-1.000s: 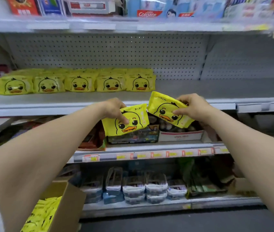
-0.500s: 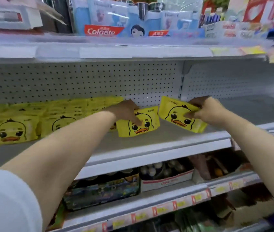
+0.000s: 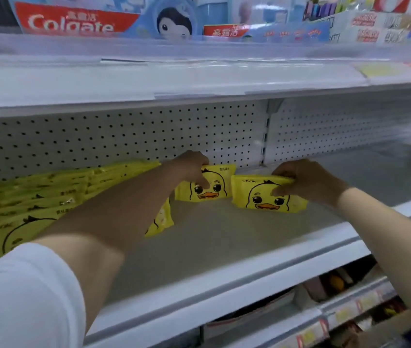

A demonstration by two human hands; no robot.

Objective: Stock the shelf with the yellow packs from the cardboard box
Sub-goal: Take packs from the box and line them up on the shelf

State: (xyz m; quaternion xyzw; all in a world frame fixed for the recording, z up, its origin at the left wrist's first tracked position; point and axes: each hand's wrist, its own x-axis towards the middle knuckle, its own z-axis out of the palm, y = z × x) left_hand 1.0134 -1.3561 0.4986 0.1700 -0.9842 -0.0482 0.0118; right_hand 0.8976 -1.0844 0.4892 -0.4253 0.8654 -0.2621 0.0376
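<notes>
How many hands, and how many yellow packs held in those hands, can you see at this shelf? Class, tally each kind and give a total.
Hands: 2 (left hand, right hand)
Held yellow packs: 2 (left pack, right pack)
Total: 4
Not tallied: the row of packs at the left overlaps too much to count.

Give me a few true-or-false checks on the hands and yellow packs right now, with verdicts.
1. The left hand holds one yellow pack; the right hand holds a second pack. True.
2. Both held packs show their duck faces to the camera. True.
3. The row of stocked packs lies right of the right hand. False: it lies left of both hands.
4. The cardboard box is in view. False: it is out of frame.
5. Toothpaste boxes sit on the upper shelf. True.
6. The working shelf beyond the right hand is packed full. False: it is bare there.
</notes>
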